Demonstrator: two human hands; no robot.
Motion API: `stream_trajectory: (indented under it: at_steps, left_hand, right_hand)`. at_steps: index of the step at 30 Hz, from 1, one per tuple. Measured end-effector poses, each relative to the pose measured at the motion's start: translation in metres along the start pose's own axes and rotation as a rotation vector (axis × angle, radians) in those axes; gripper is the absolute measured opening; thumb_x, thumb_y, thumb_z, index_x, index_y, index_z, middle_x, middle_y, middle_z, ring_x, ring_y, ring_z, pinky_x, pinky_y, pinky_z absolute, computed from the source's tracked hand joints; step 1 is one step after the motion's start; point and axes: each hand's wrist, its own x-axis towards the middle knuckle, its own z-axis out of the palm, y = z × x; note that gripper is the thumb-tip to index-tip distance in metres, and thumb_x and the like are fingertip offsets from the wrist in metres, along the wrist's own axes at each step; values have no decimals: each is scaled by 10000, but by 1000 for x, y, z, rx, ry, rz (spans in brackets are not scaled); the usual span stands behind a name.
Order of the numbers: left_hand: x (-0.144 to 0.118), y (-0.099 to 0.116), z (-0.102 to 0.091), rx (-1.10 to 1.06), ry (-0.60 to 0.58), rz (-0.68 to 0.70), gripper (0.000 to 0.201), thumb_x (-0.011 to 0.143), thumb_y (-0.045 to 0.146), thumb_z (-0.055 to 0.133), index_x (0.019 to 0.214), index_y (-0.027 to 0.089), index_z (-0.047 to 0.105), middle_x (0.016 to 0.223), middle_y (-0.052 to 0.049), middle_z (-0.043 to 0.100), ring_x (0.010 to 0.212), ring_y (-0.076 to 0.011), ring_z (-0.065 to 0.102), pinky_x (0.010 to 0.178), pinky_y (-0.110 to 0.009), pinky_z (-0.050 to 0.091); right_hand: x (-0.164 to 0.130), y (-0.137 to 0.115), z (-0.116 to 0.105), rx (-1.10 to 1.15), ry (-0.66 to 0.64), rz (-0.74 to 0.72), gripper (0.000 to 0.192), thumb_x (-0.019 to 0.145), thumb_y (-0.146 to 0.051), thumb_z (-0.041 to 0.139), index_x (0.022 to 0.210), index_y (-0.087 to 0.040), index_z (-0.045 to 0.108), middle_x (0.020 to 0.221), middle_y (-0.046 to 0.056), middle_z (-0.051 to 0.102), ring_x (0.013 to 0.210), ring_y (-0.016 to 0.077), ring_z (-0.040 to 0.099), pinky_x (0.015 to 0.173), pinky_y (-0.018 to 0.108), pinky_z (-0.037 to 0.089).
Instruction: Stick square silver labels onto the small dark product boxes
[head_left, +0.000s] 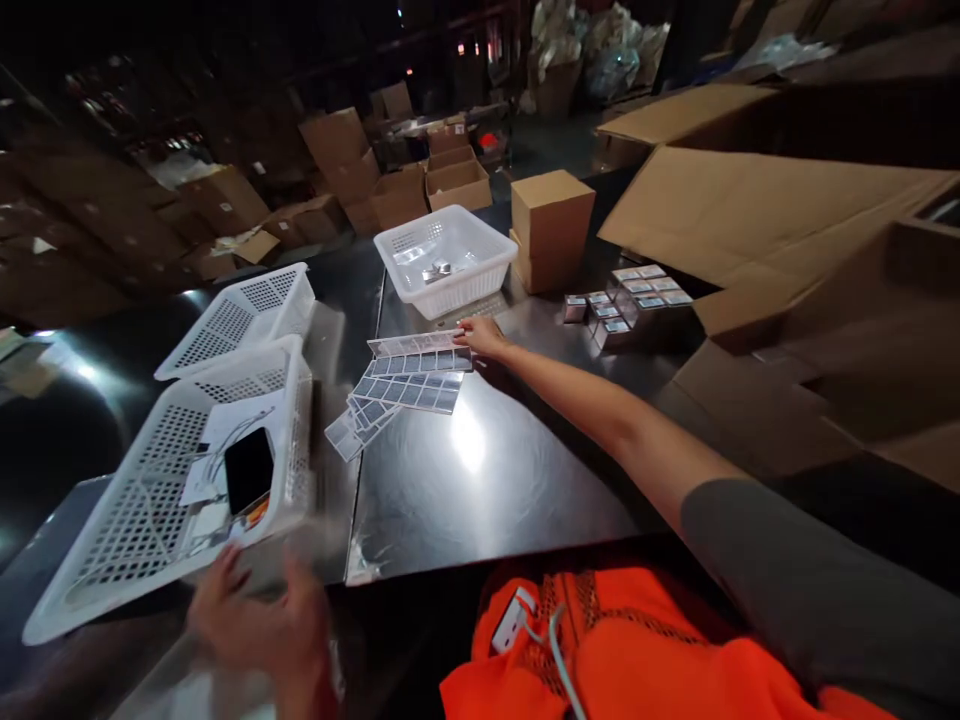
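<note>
Reaching to the centre of the head view, the right hand had its fingers closed on the right end of a label strip, above a fan of label sheets. At lower left, the blurred left hand spread its fingers open near a white basket holding a phone. A white bin stood at upper centre.

Label sheet in right hand
</note>
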Motion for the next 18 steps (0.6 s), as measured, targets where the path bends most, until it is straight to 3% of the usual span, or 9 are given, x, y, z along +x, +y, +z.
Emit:
stream_trajectory:
  at_steps: [1,2,5,7,9,12,14,18]
  left_hand:
    - [11,18,20,-40,115,146,468,824,573,698,1166,275,583,1290,-125,627,1241,-402,588,1040,-623,493]
    - [21,38,41,-100,106,311,432,831,526,695,1130,232,591,1216,-137,656,1223,-386,608,1080,-609,465]
    - [44,108,97,-282,-73,635,297,900,373,646,1135,192,629,1230,-144,677,1299,-308,583,1146,-501,414]
    - [48,148,129,-335,-163,723,241,949,340,561,1108,184,653,1192,-148,693,1301,-297,574,1117,-463,403]
    - [41,175,153,-242,-311,697,239,989,337,484,980,187,669,969,-125,707,1058,-274,652,946,-392,437]
    - [14,188,177,-39,-495,576,305,1005,336,451,797,201,626,639,-36,563,636,-194,529,659,-300,296]
    - [-5,184,184,-23,-552,561,300,989,319,475,743,202,600,579,-8,498,557,-166,434,616,-291,204]
    - [-25,172,189,-92,-619,598,307,983,297,456,736,200,609,603,-10,529,550,-149,401,616,-285,183]
  right_hand:
    - [-9,-2,-2,43,37,-12,174,980,-283,702,1070,-134,704,1107,70,718,1027,207,687,922,398,581]
    - [-20,-4,-4,90,67,-31,144,961,-247,718,1047,-131,717,1066,65,732,1009,200,690,913,369,569]
    - [-67,-11,-10,233,114,-117,200,865,-175,795,1058,-144,751,911,21,754,895,168,697,833,274,530]
    - [-105,-10,-13,315,120,-166,363,807,-163,835,1155,-173,733,854,-16,744,794,138,687,767,245,522]
    - [-144,-4,-18,374,122,-187,438,789,-155,840,1205,-189,710,817,-33,727,714,122,670,712,237,526]
    - [-190,12,-27,408,122,-178,297,793,-156,841,1078,-182,758,800,-12,724,686,135,675,672,245,539]
    - [-208,22,-33,398,125,-164,176,780,-163,863,940,-172,792,851,18,736,708,145,691,677,248,548]
    - [-221,33,-39,338,119,-159,64,807,-144,849,842,-189,820,870,26,737,798,151,702,767,247,546]
